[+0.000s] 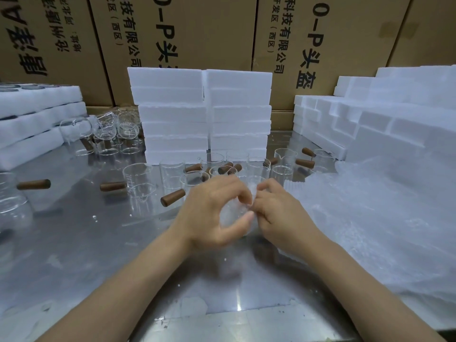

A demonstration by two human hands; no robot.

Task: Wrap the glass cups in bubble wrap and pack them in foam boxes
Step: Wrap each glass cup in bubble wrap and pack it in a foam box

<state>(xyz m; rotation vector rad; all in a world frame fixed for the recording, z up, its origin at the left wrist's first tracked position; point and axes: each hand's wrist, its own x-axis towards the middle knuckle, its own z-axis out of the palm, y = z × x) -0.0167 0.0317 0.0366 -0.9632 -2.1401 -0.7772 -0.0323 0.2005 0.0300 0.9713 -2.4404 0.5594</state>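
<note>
Centrally, in front of the foam boxes (202, 114) — left hand (212, 213) is cupping the wrapped cup (234, 213), fingers curled round; right hand (278, 213) is pinching bubble wrap — likely tucking its edge.

glass cups (172, 176) ahead, bubble wrap (370, 218) right

The foam boxes (199, 114) stacked at the far middle are plain white, as are the foam pieces (370, 124) on the right. The glass cups (172, 174) are clear with brown wooden handles (172, 197). The table (86, 243) is shiny grey metal. The cardboard cartons (209, 33) behind are tan with black printed characters. The bubble wrap (382, 218) is translucent white.
</note>
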